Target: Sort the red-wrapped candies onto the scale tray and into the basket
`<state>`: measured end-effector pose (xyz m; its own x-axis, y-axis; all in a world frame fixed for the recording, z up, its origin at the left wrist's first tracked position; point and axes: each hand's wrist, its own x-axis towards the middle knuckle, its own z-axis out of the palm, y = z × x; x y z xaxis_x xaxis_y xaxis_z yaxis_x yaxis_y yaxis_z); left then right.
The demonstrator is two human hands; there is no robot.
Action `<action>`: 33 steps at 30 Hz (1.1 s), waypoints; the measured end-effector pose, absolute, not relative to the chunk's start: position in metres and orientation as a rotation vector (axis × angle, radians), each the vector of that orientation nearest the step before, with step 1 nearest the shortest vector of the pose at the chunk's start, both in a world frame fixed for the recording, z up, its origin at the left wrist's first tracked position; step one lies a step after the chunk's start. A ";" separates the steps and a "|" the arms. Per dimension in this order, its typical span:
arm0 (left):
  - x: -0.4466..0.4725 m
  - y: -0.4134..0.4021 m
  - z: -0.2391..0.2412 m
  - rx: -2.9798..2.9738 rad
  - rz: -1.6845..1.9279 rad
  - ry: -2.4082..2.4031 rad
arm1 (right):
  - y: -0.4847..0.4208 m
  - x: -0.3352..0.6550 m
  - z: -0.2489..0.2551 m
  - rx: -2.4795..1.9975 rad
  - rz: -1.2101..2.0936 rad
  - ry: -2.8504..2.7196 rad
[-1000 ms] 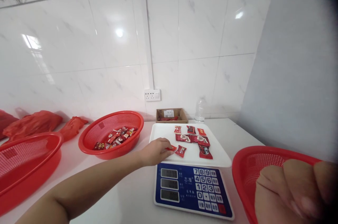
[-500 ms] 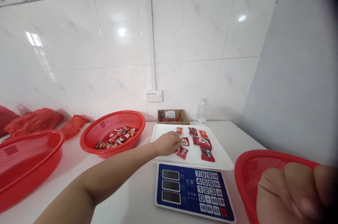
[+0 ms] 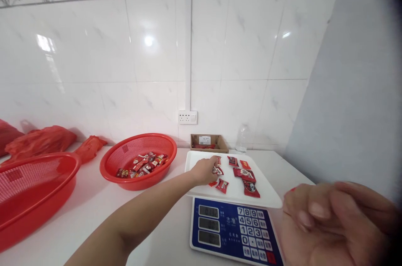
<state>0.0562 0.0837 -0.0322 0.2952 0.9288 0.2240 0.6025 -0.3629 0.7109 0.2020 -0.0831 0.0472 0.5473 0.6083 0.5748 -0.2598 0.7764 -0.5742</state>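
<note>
My left hand (image 3: pixel 205 170) reaches over the left part of the white scale tray (image 3: pixel 201 190). Its bent fingers are closed at a small red wrapped candy (image 3: pixel 217 170), which they partly cover. Just nearer lies another red candy (image 3: pixel 222 186). On the tray's right half sit several more wrapped candies, among them a dark red one (image 3: pixel 251 189) and a bright red one (image 3: pixel 245 164). Close to the camera at lower right, my right hand (image 3: pixel 329 220) has its fingers curled in; whatever they hold, if anything, is hidden. A blue scale panel (image 3: pixel 230 221) with number keys faces me.
A red basket (image 3: pixel 108 163) with many wrapped candies stands left of the scale, and another red basket (image 3: pixel 37 207) further left. Red plastic bags (image 3: pixel 40 142) lie along the wall. Behind the tray are a cardboard box (image 3: pixel 224 145) and a clear plastic bottle (image 3: pixel 241 138).
The view has shifted slightly. My left hand has moved a little farther back over the tray's candies. My right hand has come inward and now covers the red basket at right.
</note>
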 end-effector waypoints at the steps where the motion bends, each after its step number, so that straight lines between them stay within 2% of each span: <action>1: 0.055 0.080 -0.031 1.994 0.934 1.337 | -0.081 0.197 0.048 -0.436 0.546 -0.812; 6: 0.041 0.047 -0.008 1.528 1.279 1.119 | -0.073 0.185 0.044 -0.438 0.585 -0.771; 9: 0.026 0.019 0.007 1.261 1.312 0.908 | -0.070 0.184 0.044 -0.457 0.543 -0.780; 11: 0.014 0.003 0.014 0.639 1.303 0.580 | -0.065 0.185 0.043 -0.509 0.471 -0.791; 14: 0.000 -0.012 0.017 0.291 1.251 0.420 | -0.046 0.194 0.035 -0.797 0.348 -0.888; 19: -0.011 -0.021 0.018 0.254 1.202 0.400 | -0.004 0.224 0.001 -1.698 0.204 -1.485; 23: -0.017 -0.024 0.021 0.259 1.181 0.391 | 0.015 0.232 -0.021 -2.146 0.079 -1.759; 33: -0.031 -0.034 0.030 0.309 1.189 0.334 | 0.028 0.224 -0.035 -2.323 0.066 -1.817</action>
<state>-0.0311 -0.0343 0.0303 0.3352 0.9377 -0.0909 -0.8477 0.3423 0.4052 0.2235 0.0284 -0.0351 0.2472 0.9655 0.0821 0.9570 -0.2300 -0.1769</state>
